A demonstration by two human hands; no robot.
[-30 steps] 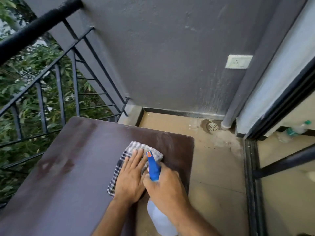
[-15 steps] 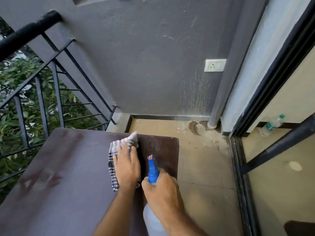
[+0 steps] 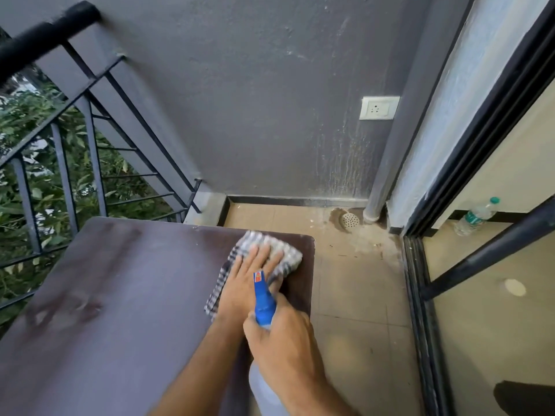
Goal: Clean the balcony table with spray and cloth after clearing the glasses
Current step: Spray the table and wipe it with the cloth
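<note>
- Cloth (image 3: 264, 253), checked, lies at the far right corner of the table (image 3: 120, 295), centre frame; left hand (image 3: 244, 283) pressed flat on it, fingers spread.
- I judge it soft and limp: press with the palm, don't pinch.
- Right hand (image 3: 282, 346) is wrapped round the spray bottle (image 3: 263, 298) neck; light plastic, possibly slick.

One cloth (image 3: 267, 250), two bottles (image 3: 264, 301) (image 3: 476, 216).

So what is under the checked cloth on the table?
Under the checked cloth is the dark brown table. The left hand presses on top; the covered surface cannot be seen.
</note>
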